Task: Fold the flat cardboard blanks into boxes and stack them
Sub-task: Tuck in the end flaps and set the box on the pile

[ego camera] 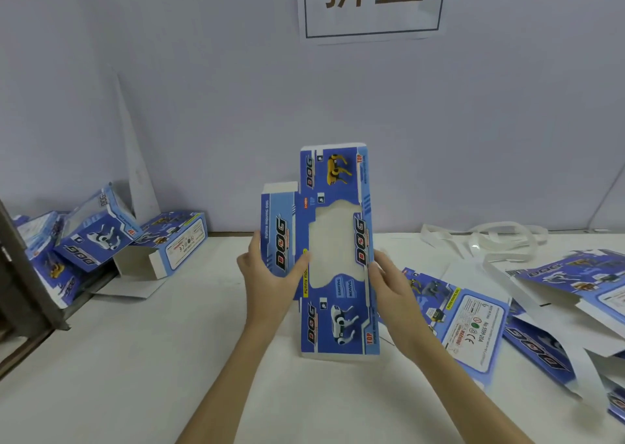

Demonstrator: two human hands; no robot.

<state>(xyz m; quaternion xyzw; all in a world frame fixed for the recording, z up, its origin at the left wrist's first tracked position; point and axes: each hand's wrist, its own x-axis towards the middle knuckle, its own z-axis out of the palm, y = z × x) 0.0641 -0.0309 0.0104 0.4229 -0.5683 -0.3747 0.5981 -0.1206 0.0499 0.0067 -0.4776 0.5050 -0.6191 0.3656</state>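
Far to the left of the grip, a heap of folded blue printed cardboard boxes [101,234] leans against the pale wall [473,122], one lying with an open white end toward the grip. The left hand [270,274] grips the left side panel of the flat blue cardboard blank with a cut-out window [338,251], thumb lying across the printed front, fingers curled behind the edge. The blank stands upright between both hands, its lower edge resting on the white table [169,359]. The right hand [394,291] holds the blank's right edge, fingers wrapped behind it. Just right of the grip, a spread of flat blue printed blanks [473,325] lies on the table, with white plastic straps [500,237] beyond them. Above the grip, a white paper sign with dark characters [372,0] hangs on the wall.
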